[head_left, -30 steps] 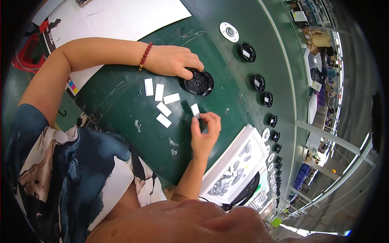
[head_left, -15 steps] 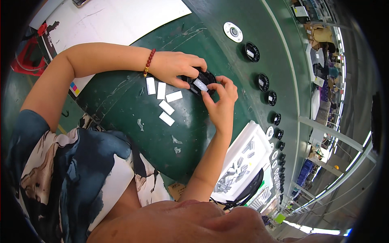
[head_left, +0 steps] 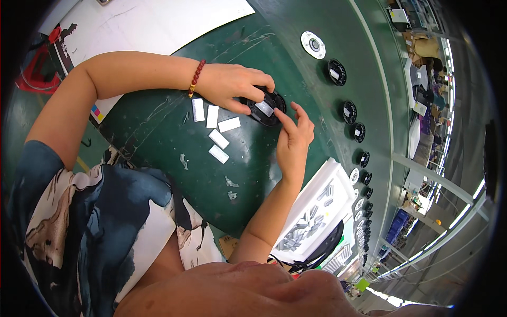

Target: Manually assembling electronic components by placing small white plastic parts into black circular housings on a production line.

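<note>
My left hand (head_left: 229, 87), with a red bead bracelet on its wrist, grips a black round plastic part (head_left: 270, 117) against the green table. A small pale rectangular piece (head_left: 264, 109) lies in the middle of that part. My right hand (head_left: 296, 138) is just to the right, fingers apart, its index fingertip at the edge of the pale piece. It grips nothing. Below my left wrist lie several white rectangular blocks (head_left: 218, 139), loose on the table.
A white tray (head_left: 332, 182) of grey and white pieces stands beside my right forearm. Along the right runs a row of black round parts (head_left: 336, 72) and white discs (head_left: 313, 45). A large white sheet (head_left: 158, 26) covers the far left; plastic scraps (head_left: 231, 182) lie nearer me.
My right thumb and fingers have come off the pale piece, leaving the index fingertip near it. My left hand still holds the black part. The whole view has shifted slightly.
</note>
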Available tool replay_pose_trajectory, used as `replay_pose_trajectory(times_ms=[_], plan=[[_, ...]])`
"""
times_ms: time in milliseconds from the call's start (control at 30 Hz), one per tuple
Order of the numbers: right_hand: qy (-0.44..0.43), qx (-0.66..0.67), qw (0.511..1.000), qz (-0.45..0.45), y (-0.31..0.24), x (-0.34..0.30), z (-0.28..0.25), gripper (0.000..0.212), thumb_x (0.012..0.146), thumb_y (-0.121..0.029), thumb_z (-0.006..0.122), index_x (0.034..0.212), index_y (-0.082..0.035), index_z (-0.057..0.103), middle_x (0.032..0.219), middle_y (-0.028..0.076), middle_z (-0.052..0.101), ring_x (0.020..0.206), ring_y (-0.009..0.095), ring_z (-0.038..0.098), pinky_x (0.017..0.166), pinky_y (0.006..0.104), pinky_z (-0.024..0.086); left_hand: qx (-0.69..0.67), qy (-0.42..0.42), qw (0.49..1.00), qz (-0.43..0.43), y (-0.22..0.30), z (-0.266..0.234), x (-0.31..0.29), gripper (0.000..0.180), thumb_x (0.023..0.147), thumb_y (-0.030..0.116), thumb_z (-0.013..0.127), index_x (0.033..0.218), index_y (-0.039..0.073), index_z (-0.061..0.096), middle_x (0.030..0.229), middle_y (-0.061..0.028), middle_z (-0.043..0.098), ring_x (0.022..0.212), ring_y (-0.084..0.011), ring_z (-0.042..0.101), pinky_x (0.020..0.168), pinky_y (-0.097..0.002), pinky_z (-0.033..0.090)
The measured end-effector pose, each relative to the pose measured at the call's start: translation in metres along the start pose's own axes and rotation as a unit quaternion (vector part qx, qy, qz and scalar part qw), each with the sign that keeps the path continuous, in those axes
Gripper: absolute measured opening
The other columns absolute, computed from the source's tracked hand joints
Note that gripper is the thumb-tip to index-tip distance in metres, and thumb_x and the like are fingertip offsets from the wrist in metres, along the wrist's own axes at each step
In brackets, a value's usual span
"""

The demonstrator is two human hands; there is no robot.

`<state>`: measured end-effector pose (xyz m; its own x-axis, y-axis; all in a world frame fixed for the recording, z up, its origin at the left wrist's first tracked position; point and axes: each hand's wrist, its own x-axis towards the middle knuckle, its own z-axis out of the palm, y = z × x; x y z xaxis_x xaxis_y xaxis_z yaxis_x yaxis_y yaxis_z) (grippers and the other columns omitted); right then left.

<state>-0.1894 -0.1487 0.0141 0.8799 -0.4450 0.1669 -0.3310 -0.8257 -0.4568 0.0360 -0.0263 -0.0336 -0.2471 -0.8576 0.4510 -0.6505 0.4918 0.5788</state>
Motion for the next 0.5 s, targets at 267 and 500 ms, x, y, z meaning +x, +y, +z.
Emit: replay_pose_trajectory(times_ms=[267,500], plan=[[-0.021,-0.005,1.0,-0.011,0.0039,-0.0014,0.007,0.043,0.08,0.008,0.054,0.111,-0.016,0.073,0.134,0.012,0.055,0.12,0.032,0.049,0.109,0.0424,0.028,0.014,-0.004,1.0,0.013,-0.0041,0.0054,-0.0009,0.025,0.08,0.013,0.074,0.102,0.005,0.069,0.122,-0.0195,0.053,0.116,-0.0356,0.054,0.087,-0.0409,0.053],[-0.032,0.014,0.999,0.015,0.0083,-0.0059,0.0103,0.045,0.08,0.009,0.053,0.112,-0.016,0.073,0.133,0.012,0.056,0.119,0.031,0.049,0.109,0.041,0.028,0.01,-0.016,1.0,0.003,-0.004,0.0074,0.001,0.024,0.079,0.013,0.074,0.102,0.005,0.069,0.122,-0.0183,0.054,0.118,-0.035,0.053,0.085,-0.041,0.054]])
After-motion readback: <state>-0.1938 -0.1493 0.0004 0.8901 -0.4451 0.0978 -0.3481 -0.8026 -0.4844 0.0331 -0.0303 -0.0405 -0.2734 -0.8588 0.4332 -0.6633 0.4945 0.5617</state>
